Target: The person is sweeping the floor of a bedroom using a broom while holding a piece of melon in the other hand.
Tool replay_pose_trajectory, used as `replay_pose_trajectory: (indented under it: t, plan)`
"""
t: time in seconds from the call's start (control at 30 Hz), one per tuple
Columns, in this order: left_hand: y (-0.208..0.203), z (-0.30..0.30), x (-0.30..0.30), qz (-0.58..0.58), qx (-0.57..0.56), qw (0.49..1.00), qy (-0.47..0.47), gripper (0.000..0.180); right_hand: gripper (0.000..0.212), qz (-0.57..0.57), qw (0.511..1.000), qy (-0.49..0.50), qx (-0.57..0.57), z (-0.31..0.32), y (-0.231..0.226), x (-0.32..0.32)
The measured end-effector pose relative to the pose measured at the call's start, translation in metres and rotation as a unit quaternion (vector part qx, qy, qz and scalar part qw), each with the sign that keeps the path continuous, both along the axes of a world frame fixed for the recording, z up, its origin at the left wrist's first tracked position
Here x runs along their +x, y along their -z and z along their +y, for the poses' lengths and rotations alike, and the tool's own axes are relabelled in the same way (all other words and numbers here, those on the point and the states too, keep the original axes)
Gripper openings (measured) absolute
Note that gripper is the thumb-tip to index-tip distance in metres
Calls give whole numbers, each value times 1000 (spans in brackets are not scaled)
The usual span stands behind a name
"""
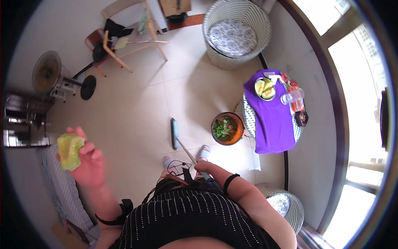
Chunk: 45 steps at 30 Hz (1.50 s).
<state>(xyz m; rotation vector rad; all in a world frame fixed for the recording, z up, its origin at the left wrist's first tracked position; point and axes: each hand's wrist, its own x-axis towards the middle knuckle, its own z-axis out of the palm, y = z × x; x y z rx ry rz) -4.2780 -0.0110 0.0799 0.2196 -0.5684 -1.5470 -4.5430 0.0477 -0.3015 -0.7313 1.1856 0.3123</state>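
Raised at the left, my left hand (92, 164) is closed round a pale yellow-green melon slice (69, 151) with an uneven, bitten-looking edge. My right hand (202, 166) grips the pale handle of a broom (174, 133) in front of my body. The broom's narrow blue head, dark along one side, rests on the tiles ahead of my feet. More melon slices (265, 88) lie in a round bowl on a small table to the right, out of reach of both hands.
A purple cloth (274, 128) covers the table, with a clear plastic bottle (292, 96) on it. Beside it stands a round bin (238, 135) holding green leaves. A woven chair (211, 54), a fan (49, 72) and a wooden folding chair (137, 41) stand farther off.
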Motion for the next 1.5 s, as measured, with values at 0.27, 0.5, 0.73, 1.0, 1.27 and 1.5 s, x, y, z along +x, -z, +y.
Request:
replay_pose_trajectory:
  t: [0.27,0.5,0.73,1.0,1.27,1.5]
  plan:
    - [13,-56,-53,-5,22,998,61,54,58,-55,987,139,63,9,8,-35]
    - [28,-87,-64,-4,51,994,95,54,63,-65,977,181,88,16,22,-40]
    - [36,-104,-74,-19,72,991,107,50,65,-63,975,179,112,9,19,-50]
    - [46,-111,-87,-23,100,990,94,48,65,-69,966,215,123,11,19,-58]
    - [49,-109,-88,-31,96,992,80,50,65,-67,967,211,128,10,25,-62]
    - [53,-108,-93,-32,114,990,77,44,62,-76,963,228,123,13,24,-65]
